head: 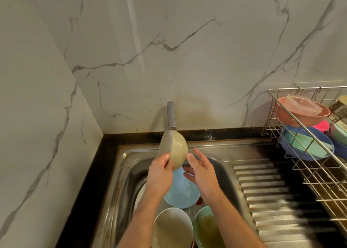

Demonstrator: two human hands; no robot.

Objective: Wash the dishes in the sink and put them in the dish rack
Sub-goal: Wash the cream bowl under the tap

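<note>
My left hand (160,169) grips a beige bowl (176,149) by its rim and holds it on edge under the tap (171,115), above the steel sink (122,172). Its outer side faces the camera. My right hand (200,168) hovers just right of the bowl with its fingers spread; the fingertips are at the bowl's edge, and contact is unclear. In the sink below lie a blue bowl (181,192), a white bowl (173,227) with murky water, and a green bowl (205,227). The wire dish rack (319,172) stands to the right.
The rack holds a pink bowl (293,116) with a clear plastic lid, blue and teal bowls (308,144) and more dishes at the far right. A ribbed steel drainboard (272,197) lies between sink and rack. Marble walls close the corner behind and to the left.
</note>
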